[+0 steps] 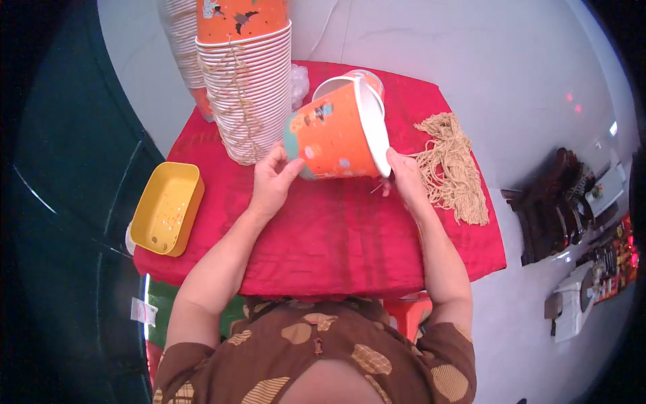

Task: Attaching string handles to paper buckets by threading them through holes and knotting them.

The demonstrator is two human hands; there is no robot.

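Above the middle of the table I hold an orange paper bucket [336,138] on its side, its white rim to the right and its teal base to the left. My left hand [274,176] grips it by the base, thumb in front. At the rim, my right hand [405,176] pinches the lower edge; a short strand seems to hang by its fingertips, too small to make out. Right of that hand lies a bundle of tan cords [454,172]. Another paper bucket [332,87] rests behind the held one, partly hidden by it.
A tall stack of nested paper buckets [245,94] stands at the back left, tan cords hanging down its side. More stacked buckets [180,40] stand behind it. A yellow plastic box [168,209] with small bits inside sits at the left edge of the red-covered table [336,249].
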